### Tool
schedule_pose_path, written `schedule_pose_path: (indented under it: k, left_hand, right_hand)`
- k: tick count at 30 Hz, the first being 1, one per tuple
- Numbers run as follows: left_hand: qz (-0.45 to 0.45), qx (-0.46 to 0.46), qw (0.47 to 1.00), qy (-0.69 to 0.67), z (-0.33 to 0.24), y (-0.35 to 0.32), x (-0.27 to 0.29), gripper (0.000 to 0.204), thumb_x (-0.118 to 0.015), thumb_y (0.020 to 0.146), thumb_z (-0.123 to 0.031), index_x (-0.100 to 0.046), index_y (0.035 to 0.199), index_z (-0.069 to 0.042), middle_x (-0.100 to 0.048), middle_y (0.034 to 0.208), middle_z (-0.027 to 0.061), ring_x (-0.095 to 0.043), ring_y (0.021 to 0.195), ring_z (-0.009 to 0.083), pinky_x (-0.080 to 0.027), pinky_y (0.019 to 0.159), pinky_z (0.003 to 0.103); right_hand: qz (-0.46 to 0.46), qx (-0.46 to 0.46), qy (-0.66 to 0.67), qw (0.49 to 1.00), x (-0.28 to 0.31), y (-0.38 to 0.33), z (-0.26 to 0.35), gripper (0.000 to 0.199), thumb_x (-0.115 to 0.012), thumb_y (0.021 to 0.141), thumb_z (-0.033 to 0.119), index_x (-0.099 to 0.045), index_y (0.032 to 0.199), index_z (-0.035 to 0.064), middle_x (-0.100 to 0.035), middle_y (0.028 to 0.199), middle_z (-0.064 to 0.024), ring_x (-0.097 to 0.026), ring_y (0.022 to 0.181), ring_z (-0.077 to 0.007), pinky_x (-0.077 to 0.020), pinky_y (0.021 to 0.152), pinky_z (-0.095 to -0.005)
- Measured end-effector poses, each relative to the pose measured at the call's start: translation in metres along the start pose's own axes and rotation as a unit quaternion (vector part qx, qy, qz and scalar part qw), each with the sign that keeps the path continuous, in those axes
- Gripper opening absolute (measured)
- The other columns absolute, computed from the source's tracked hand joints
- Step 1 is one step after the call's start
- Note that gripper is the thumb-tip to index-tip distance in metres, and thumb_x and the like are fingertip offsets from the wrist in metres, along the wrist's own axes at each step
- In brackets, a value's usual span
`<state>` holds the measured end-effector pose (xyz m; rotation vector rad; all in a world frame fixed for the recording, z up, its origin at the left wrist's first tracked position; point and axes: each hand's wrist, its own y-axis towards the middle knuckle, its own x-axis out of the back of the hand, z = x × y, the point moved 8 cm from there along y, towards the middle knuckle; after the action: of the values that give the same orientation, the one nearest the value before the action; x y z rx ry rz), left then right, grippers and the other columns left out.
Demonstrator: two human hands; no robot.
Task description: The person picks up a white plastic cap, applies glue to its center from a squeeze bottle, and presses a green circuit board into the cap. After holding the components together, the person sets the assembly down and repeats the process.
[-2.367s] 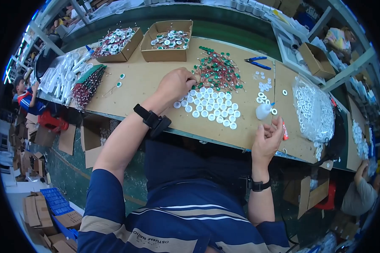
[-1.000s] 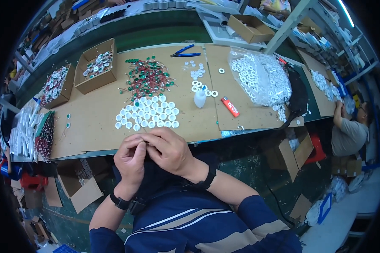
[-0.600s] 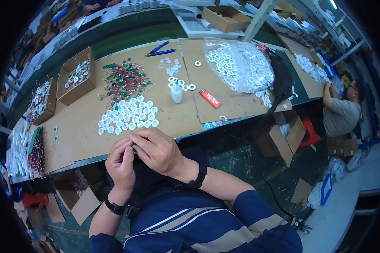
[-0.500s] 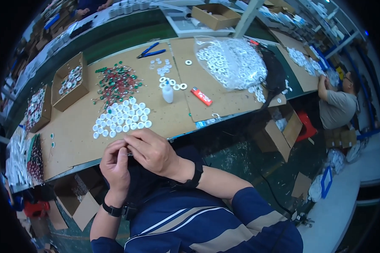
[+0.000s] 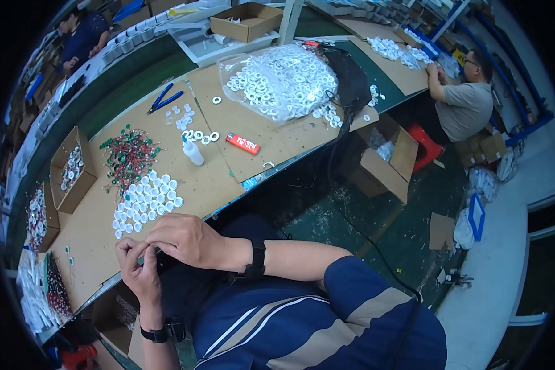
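Holds the left hand [image 5: 140, 274] over the near edge of the table [image 5: 95, 250], at left, with thumb and forefinger close beside the right hand [image 5: 191, 243]. Joins the 2 hands at the fingertips; cannot tell whether clamped on anything, any piece there being too small to make out. Wears black bands [image 5: 257, 256] on the 2 wrists. Just beyond the fingers, on the table, many white caps [image 5: 144, 217] in a close-set patch. Farther, right beside the caps, a heap of red wires with green discs [image 5: 131, 155]. To the right of the caps, a standing white bottle [image 5: 193, 153] with a blue tip, loose white rings [image 5: 205, 139] just beyond, and a red lighter [image 5: 242, 143] farther right. Farther still, small clear discs [image 5: 182, 118] and spread blue pliers [image 5: 165, 100]. Right and far, a clear bag [image 5: 280, 83] full of white rings. At left, 2 cardboard boxes [image 5: 85, 187] with discs inside; nearer, a bundle of wires [image 5: 57, 290]. Well to the right, a co-worker [image 5: 468, 105] in a grey shirt, near a red stool [image 5: 423, 148].
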<state>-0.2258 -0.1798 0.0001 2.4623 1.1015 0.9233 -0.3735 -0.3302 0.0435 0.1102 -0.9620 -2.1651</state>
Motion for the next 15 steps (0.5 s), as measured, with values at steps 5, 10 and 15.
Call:
schedule_pose_path:
  k: [5, 10, 15]
  left_hand:
    - [0.067, 0.08, 0.988, -0.114, 0.003, 0.004, -0.012, 0.013, -0.078, 0.109, -0.004, -0.076, 0.119, 0.002, -0.073, 0.115, 0.0045, -0.068, 0.105, 0.0121, -0.054, 0.096, 0.027]
    - [0.083, 0.168, 0.959, -0.212, 0.016, -0.007, -0.023, 0.015, -0.076, 0.111, -0.007, -0.074, 0.123, 0.003, -0.076, 0.116, 0.0045, -0.07, 0.103, 0.0112, -0.055, 0.095, 0.026]
    - [0.093, 0.182, 0.958, -0.2, 0.019, -0.001, -0.028, 0.015, -0.073, 0.114, -0.008, -0.072, 0.124, 0.002, -0.076, 0.111, 0.0035, -0.071, 0.098, 0.01, -0.057, 0.09, 0.025]
  right_hand:
    - [0.007, -0.027, 0.008, 1.0, 0.003, 0.0, 0.001, 0.011, -0.082, 0.096, 0.006, -0.081, 0.107, 0.0044, -0.078, 0.104, -0.0126, -0.076, 0.095, -0.0347, -0.0624, 0.085, -0.0436]
    - [-0.007, -0.049, 0.019, 0.999, 0.008, -0.002, -0.008, 0.011, -0.083, 0.095, 0.007, -0.083, 0.105, 0.0052, -0.077, 0.103, -0.0117, -0.076, 0.094, -0.0338, -0.0622, 0.085, -0.0434]
    - [-0.003, -0.067, 0.037, 0.997, 0.012, -0.003, -0.015, 0.009, -0.083, 0.095, 0.008, -0.084, 0.103, 0.0054, -0.076, 0.102, -0.0108, -0.076, 0.095, -0.0328, -0.0621, 0.084, -0.0433]
